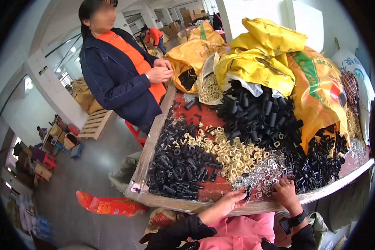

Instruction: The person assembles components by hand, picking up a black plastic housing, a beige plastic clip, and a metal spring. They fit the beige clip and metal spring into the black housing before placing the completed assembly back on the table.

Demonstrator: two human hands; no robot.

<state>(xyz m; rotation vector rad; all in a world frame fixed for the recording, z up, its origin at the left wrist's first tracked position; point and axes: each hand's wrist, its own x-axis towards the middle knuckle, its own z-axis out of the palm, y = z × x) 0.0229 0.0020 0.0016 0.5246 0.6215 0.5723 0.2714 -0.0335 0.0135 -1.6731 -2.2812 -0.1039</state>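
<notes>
**A:** What can't you make out here?

**B:** Plenty. The left hand (pixel 230 201) rests at the near edge of the table (pixel 154 137), fingers curled toward a small black part (pixel 248 193) at its fingertips. The part is tiny and half covered by the fingers, so I can't tell whether it is pinched or only touched. The right hand (pixel 284 192) lies palm down on the heap of silver metal clips (pixel 260 173), knuckles toward the camera; its fingertips are buried in the clips, so what they hold, if anything, is hidden.

**A:** Which way does the black part point?

**B:** Its long axis looks roughly upright, leaning away from the left hand's fingertips toward the clips. It sits between the two hands, just beside the right hand's thumb side. Its ends are too small to tell apart.

**A:** What lies around the hands?

**B:** Beyond the left hand, a pile of black plastic fittings (pixel 177 166). Straight ahead of both hands, a band of pale yellow rings (pixel 229 154). Farther off, short black tubes (pixel 258 114) stacked against yellow sacks (pixel 258 62). Past the right hand, more black pieces (pixel 321 164) spill from an orange sack (pixel 321 96).

**A:** Anyone else?

**B:** A person in a dark jacket (pixel 116 79) stands at the far left end of the table, hands together at chest height; what they hold is too small to see.
</notes>
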